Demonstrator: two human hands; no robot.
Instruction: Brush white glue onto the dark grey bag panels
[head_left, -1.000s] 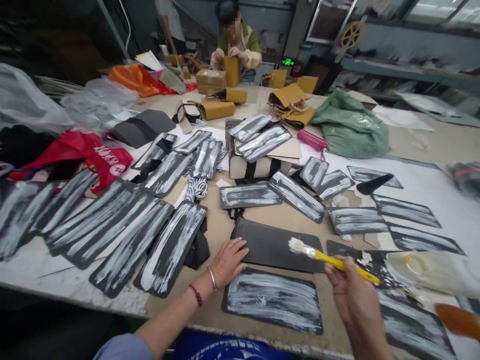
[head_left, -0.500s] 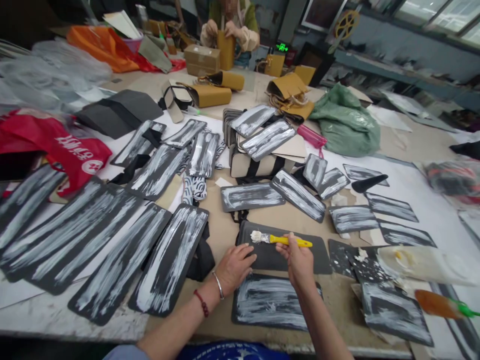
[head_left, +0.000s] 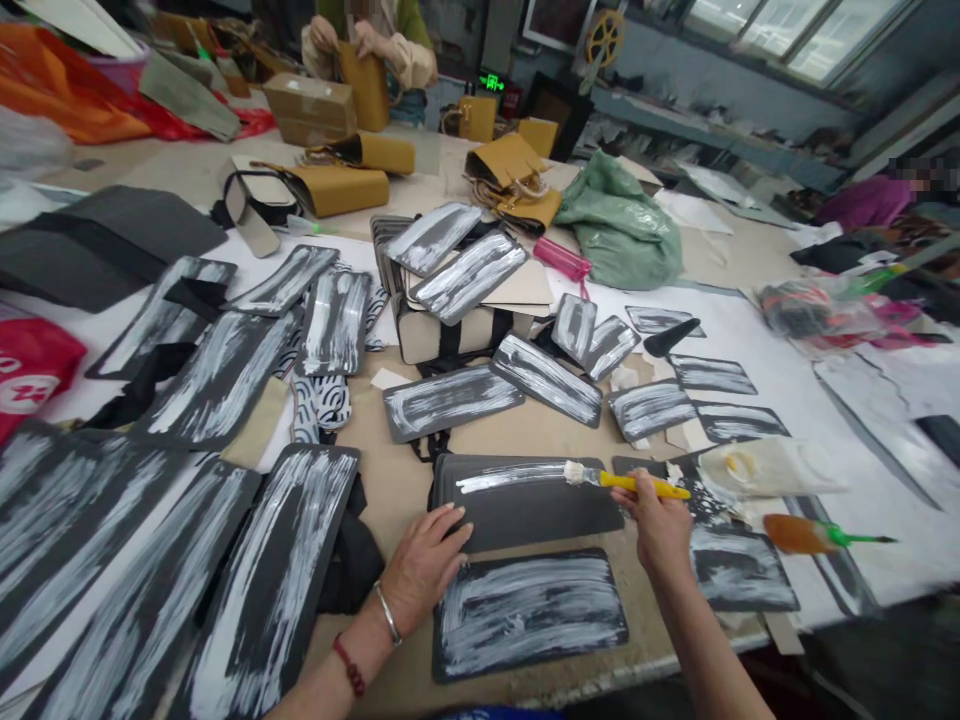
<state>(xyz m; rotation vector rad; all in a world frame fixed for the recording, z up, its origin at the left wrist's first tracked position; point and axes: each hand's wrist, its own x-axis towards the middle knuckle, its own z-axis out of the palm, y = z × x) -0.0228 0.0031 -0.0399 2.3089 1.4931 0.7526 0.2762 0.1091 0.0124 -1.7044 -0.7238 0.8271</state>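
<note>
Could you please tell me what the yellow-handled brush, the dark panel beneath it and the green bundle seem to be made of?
Yellow-handled brush: handle probably smooth plastic, judging by its even, bright colour; bristle fibre unclear under the white coating.
Dark panel: perhaps synthetic sheet or leatherboard, flat, thin and matte where uncoated.
Green bundle: likely plastic sheeting, given its sheen and crumpled folds.

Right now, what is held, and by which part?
Right hand: the brush, by its yellow handle. Left hand: nothing; it rests on the panel under the brush.
</note>
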